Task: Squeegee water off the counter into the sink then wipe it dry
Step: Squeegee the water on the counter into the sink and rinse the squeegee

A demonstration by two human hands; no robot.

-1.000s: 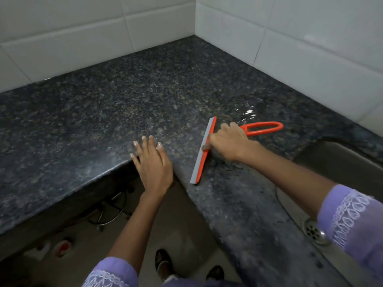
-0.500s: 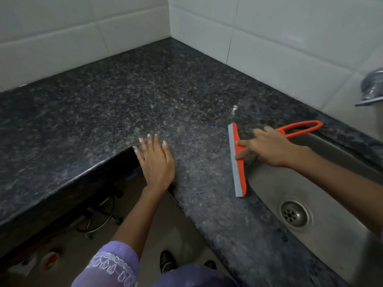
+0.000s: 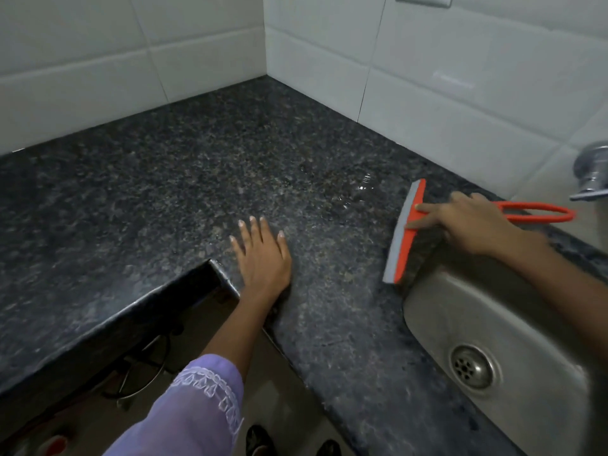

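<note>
On the counter: the dark speckled granite counter [image 3: 184,179] runs in an L shape along white wall tiles [image 3: 460,93], and the two hands are well apart on it.
Left hand: the left hand [image 3: 263,258] lies flat on the stone at the inner corner of the counter edge, palm down, fingers stretched and a little spread, holding nothing.
Left sleeve: a lilac sleeve [image 3: 197,406] with white embroidery covers the forearm up to near the wrist.
Right hand: the right hand [image 3: 470,222] is closed around the neck of the squeegee [image 3: 403,235], with two fingers stretched forward onto the orange back of the blade.
Squeegee place: it is at the edge of the counter just beside the sink [image 3: 526,324]; the grey rubber strip faces left, and its lower end reaches the rim of the sink.
Squeegee handle: the orange loop handle [image 3: 539,212] points to the right, behind the hand, above the sink edge.
Water: a small shiny puddle [image 3: 357,189] is on the stone, left of the top end of the blade, near it but not touching.
Sink: steel, with a round drain [image 3: 472,366] in the bottom.
Tap: a metal tap [image 3: 592,172] shows at the right border, partly cut off.
Below the counter: floor and the dark tips of shoes [image 3: 260,442] are visible, blurred.
</note>
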